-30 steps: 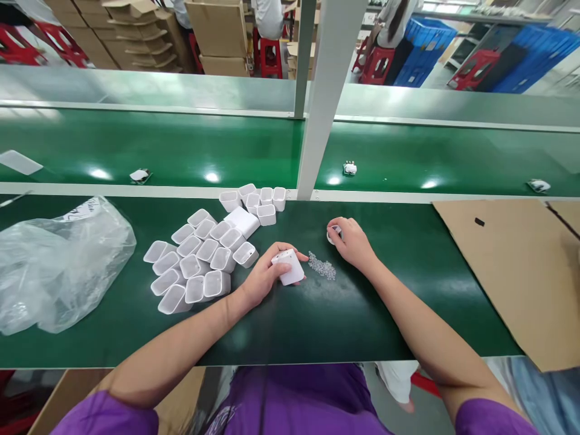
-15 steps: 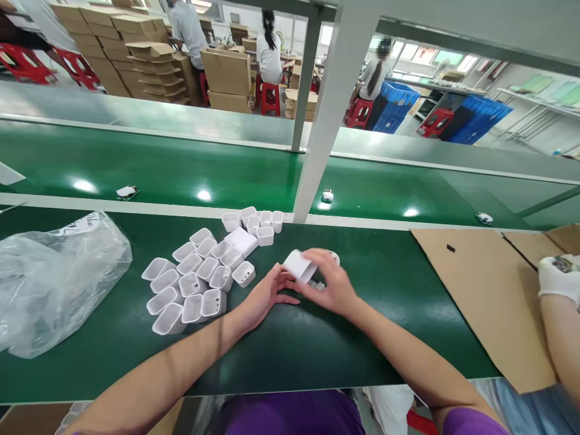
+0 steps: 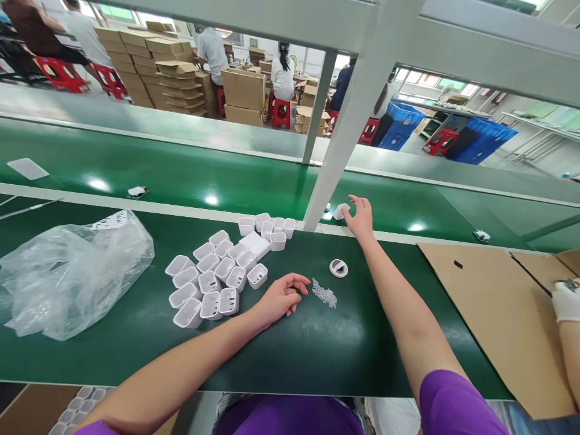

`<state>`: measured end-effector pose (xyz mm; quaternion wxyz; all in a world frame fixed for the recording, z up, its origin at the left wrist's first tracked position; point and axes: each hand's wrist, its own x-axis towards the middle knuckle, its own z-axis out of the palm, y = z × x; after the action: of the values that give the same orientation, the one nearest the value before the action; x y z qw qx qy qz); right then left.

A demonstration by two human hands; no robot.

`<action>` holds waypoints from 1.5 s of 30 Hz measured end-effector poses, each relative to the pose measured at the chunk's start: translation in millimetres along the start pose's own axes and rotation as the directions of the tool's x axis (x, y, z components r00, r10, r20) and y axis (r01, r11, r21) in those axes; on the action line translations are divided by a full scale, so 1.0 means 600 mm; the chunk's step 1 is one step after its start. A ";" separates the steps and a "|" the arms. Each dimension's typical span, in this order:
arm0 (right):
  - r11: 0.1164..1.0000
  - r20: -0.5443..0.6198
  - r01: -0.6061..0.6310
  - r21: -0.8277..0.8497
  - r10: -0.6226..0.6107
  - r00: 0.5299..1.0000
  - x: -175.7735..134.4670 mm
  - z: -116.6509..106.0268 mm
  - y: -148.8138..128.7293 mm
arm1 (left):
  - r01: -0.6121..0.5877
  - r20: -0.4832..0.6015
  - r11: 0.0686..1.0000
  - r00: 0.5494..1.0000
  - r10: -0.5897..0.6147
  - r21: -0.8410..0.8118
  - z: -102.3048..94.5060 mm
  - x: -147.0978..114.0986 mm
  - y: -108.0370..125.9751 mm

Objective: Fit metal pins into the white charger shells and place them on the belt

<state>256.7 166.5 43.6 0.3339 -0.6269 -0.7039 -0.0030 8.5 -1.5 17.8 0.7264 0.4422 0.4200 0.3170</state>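
My right hand (image 3: 361, 219) reaches over the green belt beyond the bench. Its fingers are spread, and its thumb is at the edge of a small white plastic housing (image 3: 340, 211); whether they touch I cannot tell. My left hand (image 3: 283, 294) rests on the dark green bench with loosely bent fingers and holds nothing. Just right of its fingertips lies a pile of small clear plastic pieces (image 3: 324, 293). Behind that pile sits a round white part (image 3: 338, 268) with a dark spot. Several open white housings (image 3: 224, 269) stand in a group left of my left hand.
A clear plastic bag (image 3: 77, 272) covers the bench's left part. A metal post (image 3: 333, 163) rises at the belt's edge. Cardboard (image 3: 480, 314) lies at right, near a co-worker's gloved hand (image 3: 566, 301). Small white parts (image 3: 136, 191) sit on the belt.
My right hand has moved from the bench centre forward onto the belt with the white housing, and its fingers have spread. My left hand stays on the bench, slightly shifted.
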 end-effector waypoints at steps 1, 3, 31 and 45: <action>0.999 -0.005 0.042 0.008 -0.042 0.999 -0.010 0.001 -0.017 | -0.004 0.004 1.000 1.000 0.004 -0.008 0.000 0.002 -0.001; 0.988 0.048 0.152 0.039 -0.154 0.987 -0.031 0.008 -0.056 | -0.008 0.006 0.999 1.000 0.008 -0.040 0.000 0.005 -0.003; 0.959 0.483 0.204 0.197 -0.276 0.831 -0.232 -0.092 -0.068 | -0.162 -0.241 0.984 0.961 0.140 -0.075 -0.005 0.001 0.005; 0.843 0.434 0.538 -0.008 -0.481 0.761 -0.271 -0.083 -0.060 | -0.083 -0.250 0.995 0.966 0.067 -0.054 0.000 0.003 0.010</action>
<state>246.4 -5.2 20.2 0.1206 -0.4180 -0.9004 -0.0068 8.8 2.4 22.8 0.6694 0.3913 0.4800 0.4104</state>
